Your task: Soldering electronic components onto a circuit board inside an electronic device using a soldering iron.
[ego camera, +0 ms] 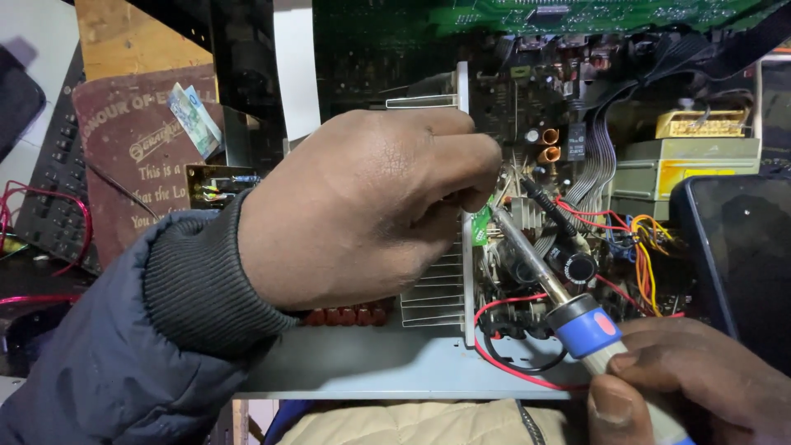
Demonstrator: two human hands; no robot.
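An opened electronic device (395, 363) with a grey metal chassis lies before me, full of circuit boards, capacitors and coloured wires. My left hand (362, 206) reaches into it with fingers pinched together near a small green part (480, 222) beside the finned heatsink (437, 284); what the fingertips hold is hidden. My right hand (684, 379) at the lower right grips a soldering iron (577, 317) with a blue collar. Its metal shaft slants up and left, the tip (498, 213) close to my left fingertips.
A dark phone (737, 255) leans at the right edge. A green circuit board (577, 12) spans the top. A grey ribbon cable (597, 156), red, orange and yellow wires (638, 239) and a black capacitor (577, 265) crowd the interior. A brown plaque (132, 156) and black keyboard (53, 189) stand left.
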